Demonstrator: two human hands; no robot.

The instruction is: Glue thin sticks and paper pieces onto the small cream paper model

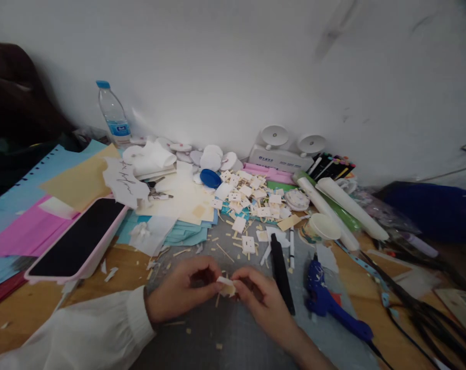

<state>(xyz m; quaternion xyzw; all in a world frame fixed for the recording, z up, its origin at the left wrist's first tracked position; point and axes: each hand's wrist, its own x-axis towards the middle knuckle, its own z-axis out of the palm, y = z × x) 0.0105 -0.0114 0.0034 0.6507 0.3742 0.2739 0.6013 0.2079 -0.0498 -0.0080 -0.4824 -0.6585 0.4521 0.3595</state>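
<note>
Over a dark grey mat [186, 344], my left hand [188, 288] pinches one side of a small cream paper piece [227, 287]. The fingers of my right hand [261, 298] close on its other side. Its details are partly hidden by the fingertips. Just beyond lies a heap of small cream cards with dark marks [248, 194], and one such card [248, 244] rests alone nearer my hands. Thin paper scraps are strewn around. A black pen-shaped tool [282, 275] lies right of my right hand.
A blue glue gun [325, 298] and large black scissors [429, 318] lie at right, beside a paper cup [325, 226] and white rolls [329, 210]. At left are a pink-cased phone [82, 239], coloured sheets [78, 180] and a water bottle [114, 115]. A wall stands behind.
</note>
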